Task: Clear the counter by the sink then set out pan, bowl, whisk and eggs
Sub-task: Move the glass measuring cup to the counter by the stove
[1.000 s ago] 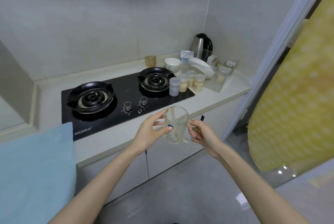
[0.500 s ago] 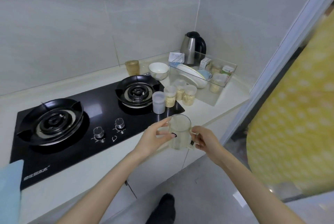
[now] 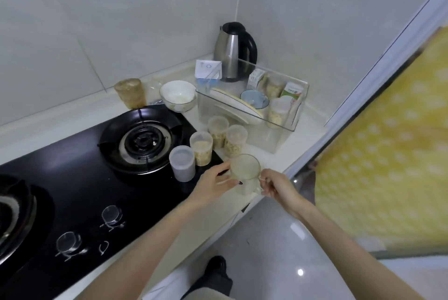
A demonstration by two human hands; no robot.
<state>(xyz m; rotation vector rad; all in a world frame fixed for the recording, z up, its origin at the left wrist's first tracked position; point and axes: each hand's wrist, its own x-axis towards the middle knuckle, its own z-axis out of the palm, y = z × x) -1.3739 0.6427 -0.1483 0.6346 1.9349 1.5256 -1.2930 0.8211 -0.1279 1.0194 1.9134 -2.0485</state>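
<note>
Clear glass mug (image 3: 244, 173), two-handed
Your left hand (image 3: 213, 184) wraps its body, right hand (image 3: 278, 184) pinches the handle (image 3: 260, 180) — fragile, slick glass; carry by the body.

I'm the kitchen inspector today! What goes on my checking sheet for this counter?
Surface: pale counter with a black gas hob.
Job's things: white bowl behind the hob; pan, whisk, eggs nothing seen.
Clutter: four lidded jars, amber glass, kettle, clear bin holding dishes and packets.
Hands: left hand holds the glass mug; right hand pinches its handle.
Cables: nothing seen.
Surroundings: tiled walls, yellow dotted curtain, grey floor.
</note>
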